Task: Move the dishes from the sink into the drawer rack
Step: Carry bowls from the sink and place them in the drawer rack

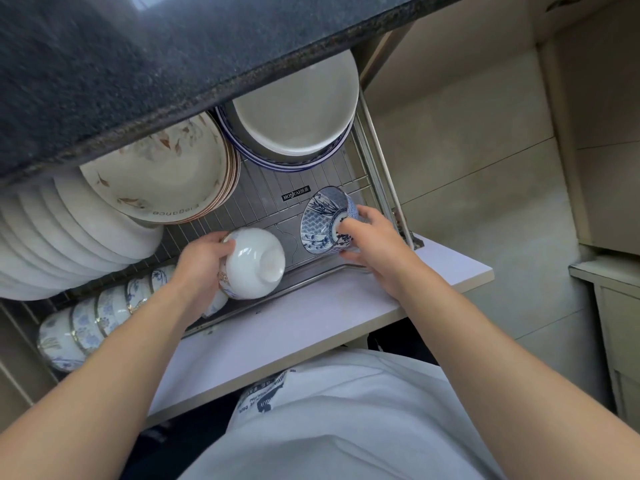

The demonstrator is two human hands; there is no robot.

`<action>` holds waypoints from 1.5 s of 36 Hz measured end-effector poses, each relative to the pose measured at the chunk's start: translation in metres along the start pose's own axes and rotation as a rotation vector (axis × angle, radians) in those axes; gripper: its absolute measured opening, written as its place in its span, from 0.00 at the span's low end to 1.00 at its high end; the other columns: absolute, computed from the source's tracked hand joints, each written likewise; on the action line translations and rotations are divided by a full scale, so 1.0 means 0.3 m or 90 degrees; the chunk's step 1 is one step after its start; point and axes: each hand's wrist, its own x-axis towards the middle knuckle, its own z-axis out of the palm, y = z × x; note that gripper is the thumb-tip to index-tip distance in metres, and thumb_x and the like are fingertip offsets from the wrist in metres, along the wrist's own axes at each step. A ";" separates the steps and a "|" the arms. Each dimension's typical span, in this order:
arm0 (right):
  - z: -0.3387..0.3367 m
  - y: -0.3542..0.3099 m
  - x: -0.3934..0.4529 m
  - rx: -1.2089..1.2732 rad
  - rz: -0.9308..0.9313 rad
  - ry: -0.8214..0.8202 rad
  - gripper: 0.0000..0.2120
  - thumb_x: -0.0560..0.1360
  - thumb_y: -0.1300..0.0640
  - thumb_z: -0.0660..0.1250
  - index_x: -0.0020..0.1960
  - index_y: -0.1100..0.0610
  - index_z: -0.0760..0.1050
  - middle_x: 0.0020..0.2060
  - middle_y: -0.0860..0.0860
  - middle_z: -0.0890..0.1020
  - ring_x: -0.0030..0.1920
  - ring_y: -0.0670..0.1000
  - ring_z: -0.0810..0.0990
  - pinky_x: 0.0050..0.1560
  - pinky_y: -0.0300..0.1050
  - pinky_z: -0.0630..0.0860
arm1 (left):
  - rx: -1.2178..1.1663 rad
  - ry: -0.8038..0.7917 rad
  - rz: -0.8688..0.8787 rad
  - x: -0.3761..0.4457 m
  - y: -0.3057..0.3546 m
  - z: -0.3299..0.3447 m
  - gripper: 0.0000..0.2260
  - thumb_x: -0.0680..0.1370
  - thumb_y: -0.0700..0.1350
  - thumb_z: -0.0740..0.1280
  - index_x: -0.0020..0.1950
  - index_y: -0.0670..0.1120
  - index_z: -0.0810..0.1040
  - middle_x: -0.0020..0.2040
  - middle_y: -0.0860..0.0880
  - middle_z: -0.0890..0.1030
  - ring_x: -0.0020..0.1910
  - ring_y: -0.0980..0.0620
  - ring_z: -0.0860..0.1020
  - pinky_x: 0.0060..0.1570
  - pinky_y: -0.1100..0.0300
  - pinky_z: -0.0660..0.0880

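Under the dark speckled stone table (138, 64), the left hand (199, 261) clasps a plain white porcelain bowl (254, 261); the right hand (370, 245) pinches a blue-patterned ceramic bowl (320, 220) over the steel wire drawer rack (263, 188), beige tiled floor (467, 168) beside.

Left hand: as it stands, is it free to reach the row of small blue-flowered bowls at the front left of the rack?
Probably not yet. The left hand grips a white bowl, so its grip is taken. The blue-flowered bowls lie uncovered just beside its forearm; the path looks free once the white bowl is set down.
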 end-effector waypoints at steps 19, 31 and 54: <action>-0.067 -0.007 0.026 0.063 -0.009 0.028 0.42 0.60 0.47 0.71 0.74 0.50 0.69 0.64 0.49 0.81 0.57 0.52 0.85 0.54 0.53 0.84 | 0.177 0.109 -0.112 -0.013 0.057 -0.322 0.08 0.72 0.46 0.61 0.34 0.46 0.67 0.24 0.46 0.71 0.27 0.44 0.69 0.33 0.56 0.65; -0.047 0.027 0.045 0.057 -0.002 0.001 0.37 0.66 0.50 0.69 0.75 0.52 0.67 0.62 0.49 0.82 0.56 0.51 0.85 0.57 0.54 0.83 | 0.103 0.165 -0.048 0.051 -0.005 -0.122 0.10 0.70 0.52 0.64 0.45 0.47 0.79 0.43 0.44 0.79 0.43 0.46 0.75 0.45 0.49 0.71; 0.125 0.032 -0.003 -0.138 -0.011 -0.045 0.30 0.73 0.53 0.70 0.73 0.49 0.67 0.52 0.45 0.80 0.51 0.49 0.84 0.59 0.55 0.82 | 0.758 0.250 0.027 0.041 -0.046 -0.047 0.24 0.84 0.58 0.55 0.65 0.39 0.74 0.64 0.34 0.78 0.64 0.32 0.76 0.61 0.45 0.72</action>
